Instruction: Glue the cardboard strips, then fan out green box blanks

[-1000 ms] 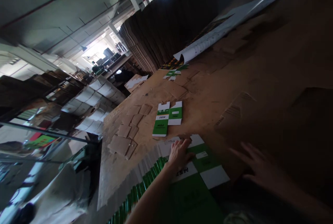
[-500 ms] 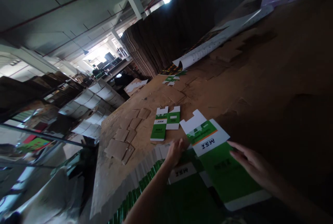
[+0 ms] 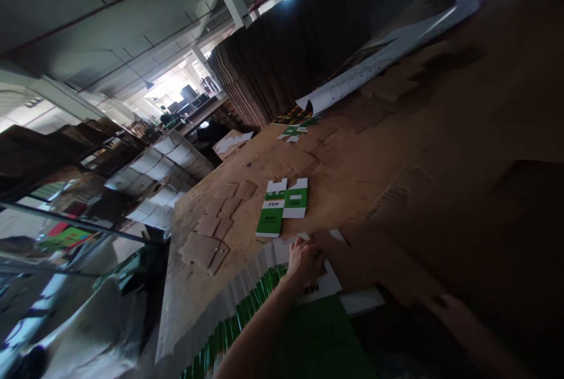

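My left hand (image 3: 304, 258) has its fingers curled over the top of a green and white flat carton (image 3: 324, 320) with black lettering. This carton faces me at the near end of a long row of folded cartons (image 3: 247, 299) standing close together. My right hand (image 3: 453, 311) is low on the right, dark and smeared by motion, so its grip is unclear. Beside its fingertips lies a dim brown panel (image 3: 379, 258), with a small white flap at its far corner. Farther up the table, a flat green and white carton (image 3: 271, 214) lies beside a smaller matching panel (image 3: 296, 198).
Brown cardboard pieces (image 3: 207, 232) lie on the wooden table (image 3: 348, 167). A rolled printed sheet (image 3: 352, 82) rests at the back, before a tall cardboard stack (image 3: 282, 56). White rolls (image 3: 154, 167) and shelving (image 3: 66, 173) stand left beyond the table edge.
The printed carton beside my right hand no longer shows its green face; a brown panel appears there. My right hand has moved lower and right. My left hand remains at the row's end.
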`<state>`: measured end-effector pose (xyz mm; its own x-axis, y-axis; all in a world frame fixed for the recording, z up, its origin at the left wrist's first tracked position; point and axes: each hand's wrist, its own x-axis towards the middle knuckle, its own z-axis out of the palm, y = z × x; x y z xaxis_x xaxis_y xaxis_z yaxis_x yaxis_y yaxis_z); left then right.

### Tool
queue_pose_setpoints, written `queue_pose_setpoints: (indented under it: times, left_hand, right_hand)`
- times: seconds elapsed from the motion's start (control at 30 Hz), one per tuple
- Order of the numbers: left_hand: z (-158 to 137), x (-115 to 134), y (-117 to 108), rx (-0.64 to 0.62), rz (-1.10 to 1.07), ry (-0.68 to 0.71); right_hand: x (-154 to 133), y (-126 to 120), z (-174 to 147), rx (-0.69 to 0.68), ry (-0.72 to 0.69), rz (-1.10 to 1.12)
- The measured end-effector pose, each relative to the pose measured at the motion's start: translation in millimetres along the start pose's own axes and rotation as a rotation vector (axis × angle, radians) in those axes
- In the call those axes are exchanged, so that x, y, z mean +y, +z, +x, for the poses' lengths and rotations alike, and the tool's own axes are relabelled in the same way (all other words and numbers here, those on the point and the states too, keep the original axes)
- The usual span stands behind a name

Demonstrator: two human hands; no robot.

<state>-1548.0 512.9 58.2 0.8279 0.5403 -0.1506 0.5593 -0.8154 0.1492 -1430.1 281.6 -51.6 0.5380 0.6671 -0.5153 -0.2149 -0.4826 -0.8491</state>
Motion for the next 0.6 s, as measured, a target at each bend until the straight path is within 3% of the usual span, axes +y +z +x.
queue_pose_setpoints:
  times: [0.07, 0.13, 0.2, 0.27, 0.37, 0.6]
  left_hand:
    - [-1, -3, -4, -0.063, 0.022, 0.005]
    - [-2, -5, -8, -0.099, 0.049, 0.050]
    - [-5, -5, -10, -0.105, 0.063, 0.103]
    - [-7, -5, -10, -0.096, 0.051, 0.105]
    - [-7, -4, -7, -0.068, 0.006, 0.043]
    - [-5, -7, -2, -0.113, 0.072, 0.066]
  right_hand:
    - [-3, -16, 2, 0.204, -0.038, -0.064]
    - [-17, -18, -4, 0.251, -0.139, -0.167]
    - [-34, -6, -12, 0.141, -0.309, -0.233]
    - [-45, 11, -19, -0.062, -0.466, -0.265]
    - [-40, 32, -19, -0.266, -0.550, -0.338]
    - [0, 41, 4, -0.246, -0.667, -0.420]
